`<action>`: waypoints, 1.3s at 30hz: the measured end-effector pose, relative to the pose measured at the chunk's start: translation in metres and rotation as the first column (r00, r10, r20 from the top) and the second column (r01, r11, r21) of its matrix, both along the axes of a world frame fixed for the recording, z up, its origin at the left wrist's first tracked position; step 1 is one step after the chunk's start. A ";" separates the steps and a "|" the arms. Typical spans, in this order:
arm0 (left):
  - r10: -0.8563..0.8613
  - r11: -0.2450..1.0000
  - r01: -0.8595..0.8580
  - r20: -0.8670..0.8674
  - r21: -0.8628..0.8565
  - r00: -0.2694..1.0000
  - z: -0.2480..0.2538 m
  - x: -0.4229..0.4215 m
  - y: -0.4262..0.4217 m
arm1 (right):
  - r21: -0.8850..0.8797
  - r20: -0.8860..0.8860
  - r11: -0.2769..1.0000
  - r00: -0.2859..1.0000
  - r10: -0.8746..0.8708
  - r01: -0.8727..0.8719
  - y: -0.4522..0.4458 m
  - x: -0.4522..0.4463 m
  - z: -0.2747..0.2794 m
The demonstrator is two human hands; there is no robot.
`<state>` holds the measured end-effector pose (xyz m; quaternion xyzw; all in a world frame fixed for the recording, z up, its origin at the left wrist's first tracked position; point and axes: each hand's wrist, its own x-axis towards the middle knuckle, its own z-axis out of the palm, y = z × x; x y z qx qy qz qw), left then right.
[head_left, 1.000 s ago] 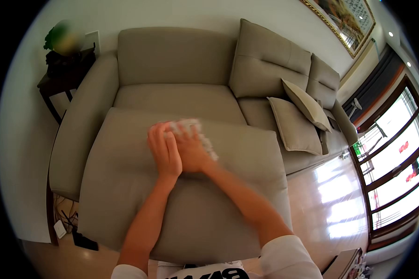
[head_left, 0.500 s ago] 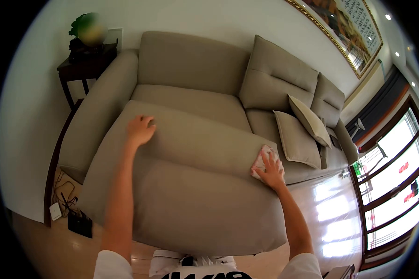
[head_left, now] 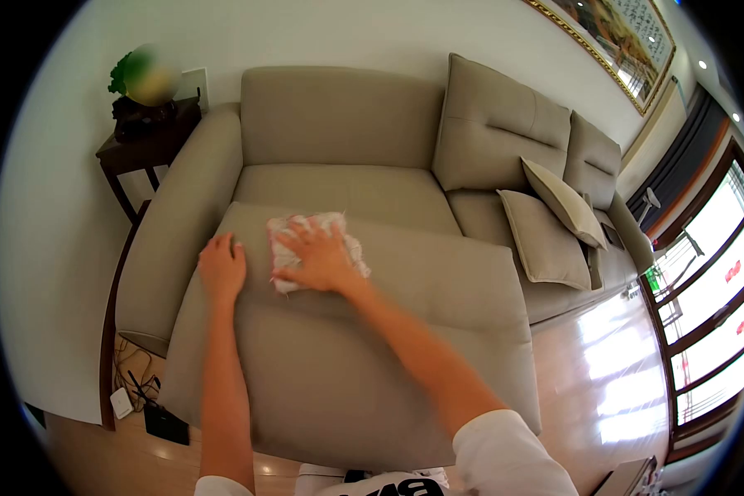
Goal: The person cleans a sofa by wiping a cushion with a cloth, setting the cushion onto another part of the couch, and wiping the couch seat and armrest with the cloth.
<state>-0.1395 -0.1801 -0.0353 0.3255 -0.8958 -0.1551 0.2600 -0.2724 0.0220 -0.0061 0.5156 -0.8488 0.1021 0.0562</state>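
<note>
Beneath my right hand lies a pink and white cleaning cloth, pressed against the left part of the sofa's front section. The fingers of that hand are spread over the cloth. To its left, my left hand rests on the same section near its left edge, fingers loosely bent and nothing visible in them. The sofa is covered in smooth grey-beige material, and its front section extends toward me.
Two loose pillows lean together on the sofa's right side. A dark side table with an ornament stands past the left armrest. On the floor at left are a black router, a white box and cables.
My right hand has slid the cloth from the right end of the front section to its left part. The left hand has shifted slightly left and down. The view has tilted a little.
</note>
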 end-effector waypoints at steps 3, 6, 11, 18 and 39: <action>0.255 0.947 -0.294 0.252 0.131 0.934 0.021 0.011 -0.005 | 0.076 0.074 0.971 0.970 -0.233 0.227 0.054 -0.054 0.010; 0.255 0.899 -0.366 0.391 0.241 0.885 0.024 0.013 -0.017 | 0.209 0.104 0.835 0.837 -0.537 0.509 0.146 -0.107 0.020; 0.227 0.923 -0.313 0.339 0.223 0.913 0.014 0.014 -0.015 | 0.221 0.122 0.635 0.625 -0.771 0.740 0.271 -0.161 0.007; 0.240 0.915 -0.336 0.370 0.222 0.898 0.042 0.067 0.047 | 0.350 0.212 0.617 0.582 -0.785 0.705 0.264 -0.175 0.008; 0.169 0.927 -0.221 0.187 0.304 0.968 0.034 0.152 0.090 | 0.245 0.428 0.966 0.885 -0.183 0.081 0.104 -0.109 -0.014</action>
